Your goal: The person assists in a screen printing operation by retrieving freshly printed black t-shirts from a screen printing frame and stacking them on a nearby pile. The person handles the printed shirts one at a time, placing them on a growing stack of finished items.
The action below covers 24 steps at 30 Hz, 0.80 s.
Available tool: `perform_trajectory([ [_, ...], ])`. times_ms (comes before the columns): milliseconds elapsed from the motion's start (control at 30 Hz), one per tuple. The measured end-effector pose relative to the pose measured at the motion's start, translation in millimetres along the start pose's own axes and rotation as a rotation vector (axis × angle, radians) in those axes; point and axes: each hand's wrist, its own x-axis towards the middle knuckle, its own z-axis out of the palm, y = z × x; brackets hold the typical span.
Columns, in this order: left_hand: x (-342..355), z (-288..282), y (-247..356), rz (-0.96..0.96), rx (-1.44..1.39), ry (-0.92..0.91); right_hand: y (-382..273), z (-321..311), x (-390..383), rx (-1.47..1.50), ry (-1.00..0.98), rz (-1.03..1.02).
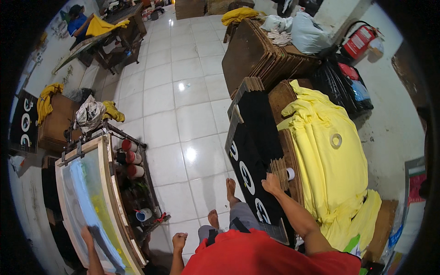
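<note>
My right hand [271, 183] is closed at the edge of a long board covered in black cloth [250, 149], beside a stack of thin brown boards [277, 168]. The cloth bears a row of white round prints with dark shapes in them. My fingertips are partly hidden, but they seem to pinch the board's edge. My left hand [179, 240] hangs in front of me at the left, fingers curled in, with nothing visible in it. Left of it stands a wooden-framed printing screen [106, 169] with a light blue band; another person's hand [87, 236] is over it.
Yellow cloth [327, 156] is piled at the right, a roll of tape [336, 140] on it. Behind stand stacked brown boards [250, 59] and a fire extinguisher [358, 42]. Red-lidded jars [133, 157] sit on a rack. A person [79, 25] handles yellow cloth far left.
</note>
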Motion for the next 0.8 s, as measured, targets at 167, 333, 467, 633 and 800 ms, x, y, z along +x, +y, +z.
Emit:
perform_trajectory([
  [167,-23.9,31.9,50.4,-0.189,-0.117,0.095,2.9,-0.1,94.7,0.073,0.091,0.004],
  [333,-56.4,81.6,66.0,-0.373,-0.327,0.197,-3.4,-0.2,195.1,0.084,0.116,0.041],
  [467,-64.7,104.8,50.2,-0.516,-0.246,0.078,-12.4,6.9,260.1,0.106,0.156,0.049],
  [633,-58.5,104.7,52.9,-0.614,-0.200,0.126,-15.0,18.6,313.5,0.089,0.196,0.065],
  [800,-46.8,88.5,65.2,-0.524,-0.266,0.186,-7.8,36.4,342.8,0.075,0.216,0.088],
])
